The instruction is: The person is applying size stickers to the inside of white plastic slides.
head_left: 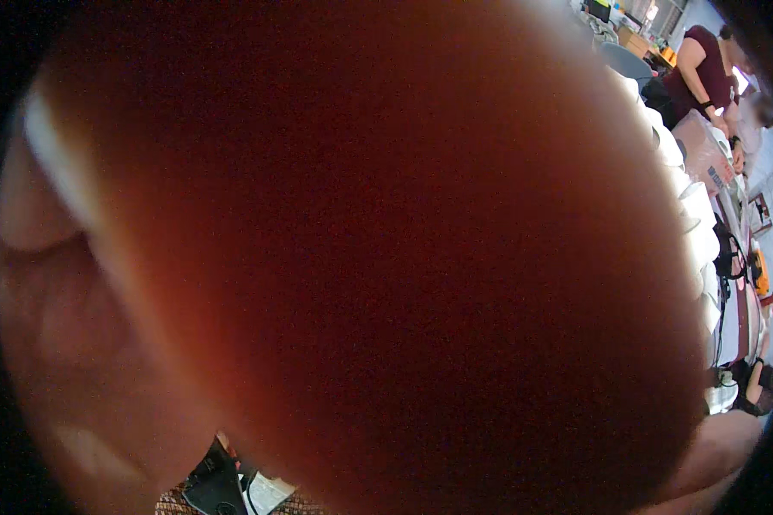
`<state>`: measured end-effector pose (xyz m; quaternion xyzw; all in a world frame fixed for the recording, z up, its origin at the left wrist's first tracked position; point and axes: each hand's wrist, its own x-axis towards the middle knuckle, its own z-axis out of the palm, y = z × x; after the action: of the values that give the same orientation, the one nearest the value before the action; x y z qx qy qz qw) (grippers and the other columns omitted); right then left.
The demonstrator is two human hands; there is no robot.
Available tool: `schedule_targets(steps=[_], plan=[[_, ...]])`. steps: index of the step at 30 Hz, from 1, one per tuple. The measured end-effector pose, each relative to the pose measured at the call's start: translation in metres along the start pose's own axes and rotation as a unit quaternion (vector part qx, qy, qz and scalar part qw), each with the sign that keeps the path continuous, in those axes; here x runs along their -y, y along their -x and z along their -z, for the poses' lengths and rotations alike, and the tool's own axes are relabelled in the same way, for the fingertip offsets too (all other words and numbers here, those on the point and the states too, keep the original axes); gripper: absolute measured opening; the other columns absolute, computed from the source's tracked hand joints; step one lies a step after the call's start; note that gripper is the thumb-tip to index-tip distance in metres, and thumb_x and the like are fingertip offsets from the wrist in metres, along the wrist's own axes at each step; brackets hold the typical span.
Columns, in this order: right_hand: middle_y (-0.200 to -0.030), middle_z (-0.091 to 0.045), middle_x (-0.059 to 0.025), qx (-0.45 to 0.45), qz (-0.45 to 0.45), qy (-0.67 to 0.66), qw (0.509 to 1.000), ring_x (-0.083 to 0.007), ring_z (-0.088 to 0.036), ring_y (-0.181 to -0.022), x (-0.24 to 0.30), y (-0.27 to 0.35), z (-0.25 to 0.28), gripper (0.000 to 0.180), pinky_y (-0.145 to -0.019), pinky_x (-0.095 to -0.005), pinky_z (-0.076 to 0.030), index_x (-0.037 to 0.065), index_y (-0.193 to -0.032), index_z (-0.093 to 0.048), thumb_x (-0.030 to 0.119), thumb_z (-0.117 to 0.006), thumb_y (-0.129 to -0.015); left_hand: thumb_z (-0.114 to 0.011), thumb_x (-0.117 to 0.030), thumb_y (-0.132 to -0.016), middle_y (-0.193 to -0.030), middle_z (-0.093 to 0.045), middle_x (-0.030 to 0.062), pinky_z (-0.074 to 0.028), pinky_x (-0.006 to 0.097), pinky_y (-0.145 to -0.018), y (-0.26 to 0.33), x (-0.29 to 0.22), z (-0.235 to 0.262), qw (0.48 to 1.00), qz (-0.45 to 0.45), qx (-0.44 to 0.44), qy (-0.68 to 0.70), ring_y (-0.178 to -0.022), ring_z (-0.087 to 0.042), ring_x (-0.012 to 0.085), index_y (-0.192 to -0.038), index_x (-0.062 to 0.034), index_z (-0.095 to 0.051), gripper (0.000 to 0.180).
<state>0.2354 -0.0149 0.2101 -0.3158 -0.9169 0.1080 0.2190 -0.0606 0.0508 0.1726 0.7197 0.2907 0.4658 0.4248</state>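
Observation:
A blurred, dark red finger (pixel 404 257) lies right against the lens and hides most of the view. Creased skin of what looks like my left hand (pixel 86 335) fills the left side. Its fingertips and anything it might hold are hidden. At the lower right edge shows a strip of skin (pixel 717 455), perhaps my right hand or forearm; no fingers can be made out there. Along the covering finger's right edge runs a row of several white, rounded, cup-like things (pixel 700 232). No contact with them can be made out.
At the upper right a person in a dark red top (pixel 704 73) stands by a clear plastic bag (pixel 704 154) on a long table. A black strapped thing (pixel 730 253) lies nearer. Another person's arm (pixel 754 382) shows below. Bottom left: a black flat thing (pixel 215 485) and white sheet (pixel 269 493).

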Motion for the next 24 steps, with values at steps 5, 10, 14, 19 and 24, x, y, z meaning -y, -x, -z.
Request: schedule_targets(steps=[5, 10, 14, 19, 24], plan=[[-0.087, -0.061, -0.0213, 0.023, 0.015, -0.028, 0.999, -0.0318, -0.06, -0.07, 0.008, 0.007, 0.01, 0.038, -0.07, -0.0504, -0.049, 0.002, -0.117, -0.049, 0.034, -0.039, -0.099, -0.07, -0.015, -0.088, -0.063, -0.057, 0.0042, -0.05, 0.028, -0.054, 0.007, -0.019, 0.001, 0.999, 0.027, -0.031, -0.011, -0.051, -0.057, 0.0155, -0.078, -0.0074, -0.053, 0.021], [-0.087, -0.061, -0.0226, 0.052, 0.016, -0.055, 0.997, -0.0326, -0.06, -0.07, 0.023, 0.016, 0.017, 0.041, -0.07, -0.0517, -0.049, 0.002, -0.12, -0.048, 0.035, -0.038, -0.099, -0.07, -0.014, -0.088, -0.062, -0.056, 0.0038, -0.05, 0.028, -0.054, 0.018, -0.038, 0.0, 0.997, 0.059, -0.056, -0.01, -0.05, -0.056, 0.0152, -0.078, -0.008, -0.053, 0.021], [-0.087, -0.061, -0.0236, 0.084, 0.011, -0.073, 0.994, -0.0332, -0.06, -0.07, 0.036, 0.021, 0.029, 0.043, -0.07, -0.0528, -0.049, 0.002, -0.123, -0.047, 0.036, -0.037, -0.099, -0.072, -0.016, -0.086, -0.063, -0.057, 0.005, -0.05, 0.029, -0.054, 0.024, -0.061, -0.006, 0.995, 0.063, -0.066, -0.028, -0.051, -0.057, 0.0166, -0.08, -0.0068, -0.053, 0.022], [-0.087, -0.06, -0.0249, 0.125, -0.004, -0.095, 0.988, -0.034, -0.06, -0.069, 0.063, 0.028, 0.04, 0.045, -0.07, -0.0541, -0.049, 0.002, -0.126, -0.046, 0.038, -0.035, -0.099, -0.073, -0.019, -0.085, -0.071, -0.061, 0.009, -0.052, 0.032, -0.059, 0.036, -0.065, -0.01, 0.998, 0.05, -0.012, 0.019, -0.057, -0.06, 0.0205, -0.087, -0.0039, -0.057, 0.022], [-0.08, -0.06, -0.0151, -0.208, 0.017, 0.0, 0.978, -0.0255, -0.056, -0.066, 0.033, 0.055, -0.015, 0.023, -0.063, -0.0394, -0.047, -0.001, -0.1, -0.055, 0.021, -0.049, -0.096, -0.073, -0.022, -0.085, -0.082, -0.065, 0.0134, -0.055, 0.033, -0.067, 0.051, -0.045, -0.021, 0.985, 0.063, 0.076, 0.14, -0.066, -0.065, 0.0244, -0.096, -0.0013, -0.063, 0.026]])
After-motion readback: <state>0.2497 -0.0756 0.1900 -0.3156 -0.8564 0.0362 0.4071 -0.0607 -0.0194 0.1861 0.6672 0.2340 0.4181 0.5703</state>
